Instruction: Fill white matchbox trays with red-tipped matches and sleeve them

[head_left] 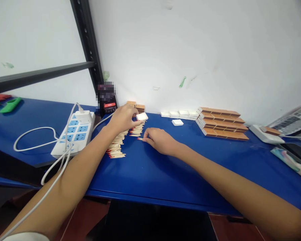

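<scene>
My left hand point(124, 118) is closed around a small white matchbox tray point(142, 116), held just above a long pile of red-tipped matches point(117, 145) on the blue table point(150, 174). My right hand point(159, 140) rests on the table beside the pile, its fingers pinched on a single match point(139, 138) lying at the pile's right edge. Another white tray point(177, 122) lies alone a little further right.
A row of white trays point(180, 114) and stacked brown matchbox sleeves point(222, 123) stand by the wall at right. Two brown boxes point(136, 106) sit behind my left hand. A white power strip point(75, 133) with cables lies left. A black shelf post point(89, 47) rises behind.
</scene>
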### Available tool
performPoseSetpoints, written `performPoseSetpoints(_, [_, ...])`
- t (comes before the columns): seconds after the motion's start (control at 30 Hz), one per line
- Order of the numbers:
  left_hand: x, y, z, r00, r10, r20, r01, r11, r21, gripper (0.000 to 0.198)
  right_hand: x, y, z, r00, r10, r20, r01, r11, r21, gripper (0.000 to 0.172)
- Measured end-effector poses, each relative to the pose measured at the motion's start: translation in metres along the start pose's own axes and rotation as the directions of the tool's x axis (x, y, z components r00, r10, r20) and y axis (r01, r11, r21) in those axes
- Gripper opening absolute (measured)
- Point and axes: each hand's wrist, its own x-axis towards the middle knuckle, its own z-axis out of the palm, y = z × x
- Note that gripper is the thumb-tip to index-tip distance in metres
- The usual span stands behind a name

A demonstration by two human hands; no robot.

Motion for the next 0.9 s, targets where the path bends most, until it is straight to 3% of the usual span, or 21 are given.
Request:
performPoseSetpoints(0.13, [-0.001,0.008,0.003,0.999,0.035,0.023,-0.034,0.998,-0.049,0.034,-0.02,0.017,-0.017,0.999,0.021,0.043,-0.02,1.0,-0.016,0.01])
performPoseSetpoints(0.3, [-0.005,0.035,0.007,0.986,0.145,0.079,-0.136,0.984,-0.113,0.039,-0.046,0.062,-0.035,0.999,0.043,-0.016,-0.043,0.999,-0.001,0.013])
performPoseSetpoints(0.43, [-0.008,0.052,0.005,0.974,0.199,0.109,-0.18,0.971,-0.16,0.035,-0.06,0.092,-0.036,0.992,0.085,-0.098,-0.08,0.996,0.05,0.019])
performPoseSetpoints(0.7, [-0.013,0.058,0.012,0.966,0.213,0.146,-0.168,0.948,-0.272,0.031,-0.073,0.101,-0.041,0.989,0.117,-0.091,-0.112,0.992,0.06,0.024])
performPoseSetpoints(0.9, [-0.016,0.065,0.011,0.96,0.229,0.163,-0.171,0.935,-0.31,0.028,-0.076,0.094,-0.039,0.994,0.1,-0.036,-0.097,0.993,0.074,0.018])
